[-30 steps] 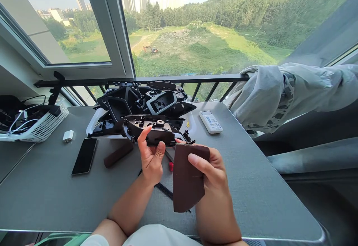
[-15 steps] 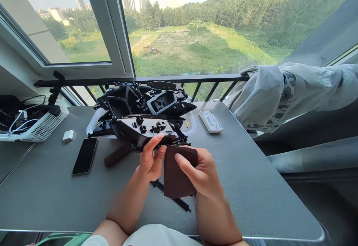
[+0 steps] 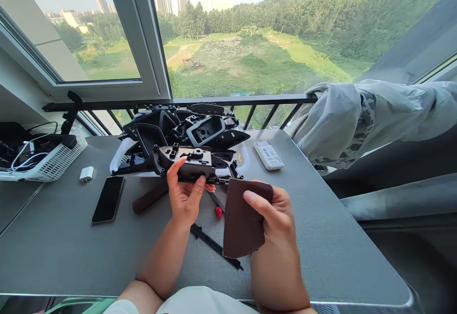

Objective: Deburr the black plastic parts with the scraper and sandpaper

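Observation:
My left hand (image 3: 184, 195) grips a black plastic trim part (image 3: 191, 168) with clips and raised posts on its upper face, thumb on the near side and index finger along the top. In my right hand (image 3: 274, 214) is a dark brown sheet of sandpaper (image 3: 243, 223), pinched under the thumb and hanging almost upright. The sheet is apart from the trim part. Below the hands lie a thin black plastic strip (image 3: 214, 245) and a tool with a red piece (image 3: 218, 212), partly covered. A brown roll (image 3: 150, 198) rests left of my left hand.
A white tray (image 3: 244, 154) heaped with black plastic parts (image 3: 157, 135) stands at the back. On the grey table (image 3: 321, 238) lie a phone (image 3: 107, 199), a white charger (image 3: 86, 174) and a white device (image 3: 269, 155). A white basket (image 3: 67, 159) is left; grey cloth (image 3: 332, 118) hangs right.
My right hand has moved right with the sandpaper, away from the trim part. My left hand has shifted slightly left and tilted the part. The red piece has come into sight.

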A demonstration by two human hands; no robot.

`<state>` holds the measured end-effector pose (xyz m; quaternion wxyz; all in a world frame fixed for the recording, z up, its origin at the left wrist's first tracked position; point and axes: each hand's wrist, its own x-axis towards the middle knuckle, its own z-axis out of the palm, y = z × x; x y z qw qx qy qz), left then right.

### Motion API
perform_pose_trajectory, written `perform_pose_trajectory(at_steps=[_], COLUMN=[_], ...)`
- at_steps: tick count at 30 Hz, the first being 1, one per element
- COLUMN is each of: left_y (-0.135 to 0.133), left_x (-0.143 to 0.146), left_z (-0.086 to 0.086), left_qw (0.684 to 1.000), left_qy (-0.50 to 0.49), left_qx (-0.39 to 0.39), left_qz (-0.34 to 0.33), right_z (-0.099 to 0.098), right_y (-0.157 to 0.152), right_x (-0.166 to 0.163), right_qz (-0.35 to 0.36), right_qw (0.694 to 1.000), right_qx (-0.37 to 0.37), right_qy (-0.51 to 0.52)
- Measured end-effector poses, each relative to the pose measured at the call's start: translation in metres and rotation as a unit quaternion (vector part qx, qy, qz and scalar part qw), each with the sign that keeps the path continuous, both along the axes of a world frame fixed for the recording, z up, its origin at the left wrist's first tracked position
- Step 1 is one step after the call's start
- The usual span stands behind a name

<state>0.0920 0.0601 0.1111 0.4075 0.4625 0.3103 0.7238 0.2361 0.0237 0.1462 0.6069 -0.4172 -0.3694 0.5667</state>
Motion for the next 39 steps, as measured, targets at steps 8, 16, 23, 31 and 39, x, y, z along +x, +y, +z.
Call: perform_pose_trajectory(at_steps=[8, 16, 23, 31, 39], left_y=[0.005, -0.002, 0.006, 0.009, 0.011], left_x=[0.004, 0.015, 0.009, 0.006, 0.004], left_z=[-0.002, -0.004, -0.008, -0.014, -0.014], left_qw=[0.999, 0.997, 0.969, 0.961, 0.954], left_qy=[-0.008, 0.019, 0.098, 0.123, 0.140], left_qx=[0.049, 0.073, 0.225, 0.245, 0.264], left_qz=[0.008, -0.020, -0.012, -0.025, -0.031], right_z=[-0.005, -0.003, 0.003, 0.005, 0.005], right_y=[0.005, 0.007, 0.007, 0.009, 0.008], right_x=[-0.001, -0.006, -0.008, -0.008, -0.005], right_qz=[-0.027, -0.004, -0.021, 0.020, 0.040], right_qw=[1.000, 0.986, 0.974, 0.971, 0.978], right_qx=[0.000, 0.061, 0.085, 0.076, 0.045], right_qy=[-0.007, -0.155, -0.211, -0.224, -0.199])
